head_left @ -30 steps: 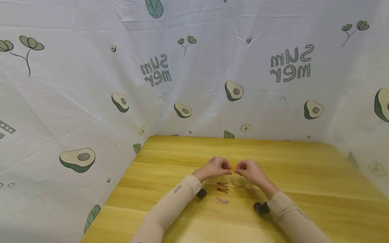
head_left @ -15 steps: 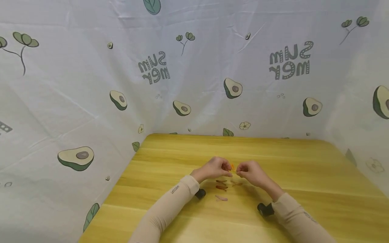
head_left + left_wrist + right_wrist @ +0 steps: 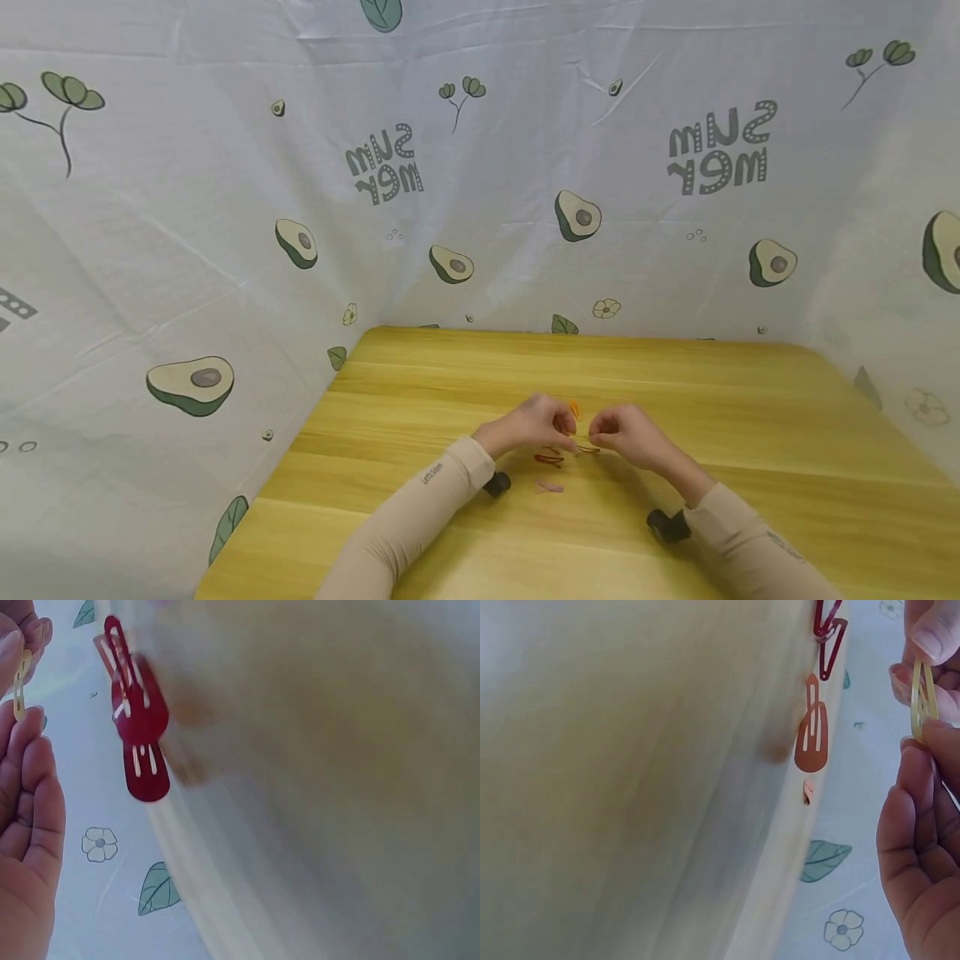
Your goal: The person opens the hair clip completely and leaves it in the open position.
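Observation:
Both hands work close together over the table. In the left wrist view, a pale yellow snap hair clip [image 3: 20, 686] spans the fingertips of the left hand [image 3: 30, 817] and those of the other hand. The right wrist view has the same yellow clip [image 3: 924, 701] upright, its lower end pinched by the right hand [image 3: 915, 855]. From the head view, the left hand [image 3: 536, 423] and right hand [image 3: 632, 433] face each other, thumbs and forefingers curled inward. An orange clip [image 3: 575, 409] lies just beyond them. A brown clip [image 3: 589, 450] lies under the fingertips.
Dark red clips [image 3: 549, 460] and a pink clip [image 3: 550, 487] lie nearer the person on the wood-grain table [image 3: 420, 375]. A black wrist camera [image 3: 667, 526] hangs under each forearm. A printed cloth [image 3: 510, 167] rises behind and beside the table.
Both hands have come slightly nearer the person, and the gap between them has widened a little. The orange clip now shows beyond them, while the left hand overlaps the clips on the table more.

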`<move>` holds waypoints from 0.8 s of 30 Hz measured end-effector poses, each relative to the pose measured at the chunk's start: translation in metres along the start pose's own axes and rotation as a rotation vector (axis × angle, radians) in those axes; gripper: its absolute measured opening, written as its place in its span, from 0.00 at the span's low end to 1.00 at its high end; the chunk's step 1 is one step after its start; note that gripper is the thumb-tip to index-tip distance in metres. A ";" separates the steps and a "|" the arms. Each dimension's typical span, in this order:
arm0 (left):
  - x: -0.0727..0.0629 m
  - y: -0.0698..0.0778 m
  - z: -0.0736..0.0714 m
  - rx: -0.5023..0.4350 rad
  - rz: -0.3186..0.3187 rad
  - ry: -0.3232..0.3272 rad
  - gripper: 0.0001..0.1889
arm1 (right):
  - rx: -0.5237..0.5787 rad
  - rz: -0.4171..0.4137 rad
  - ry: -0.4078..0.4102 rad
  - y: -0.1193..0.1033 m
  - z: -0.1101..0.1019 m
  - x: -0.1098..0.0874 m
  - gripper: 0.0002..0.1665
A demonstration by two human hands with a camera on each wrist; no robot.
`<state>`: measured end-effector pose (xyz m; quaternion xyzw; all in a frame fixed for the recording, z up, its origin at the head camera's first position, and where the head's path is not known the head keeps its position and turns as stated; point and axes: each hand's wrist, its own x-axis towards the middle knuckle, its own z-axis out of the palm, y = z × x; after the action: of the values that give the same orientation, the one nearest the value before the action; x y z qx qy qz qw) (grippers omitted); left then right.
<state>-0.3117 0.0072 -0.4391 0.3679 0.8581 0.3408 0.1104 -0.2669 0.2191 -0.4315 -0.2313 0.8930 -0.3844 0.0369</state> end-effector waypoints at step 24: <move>0.003 0.016 0.017 0.301 0.034 -0.140 0.10 | 0.029 0.052 -0.106 0.008 0.004 -0.016 0.04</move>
<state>-0.2974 0.0266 -0.4408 0.4178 0.8832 0.1839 0.1078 -0.2546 0.2281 -0.4414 -0.2273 0.8898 -0.3835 0.0975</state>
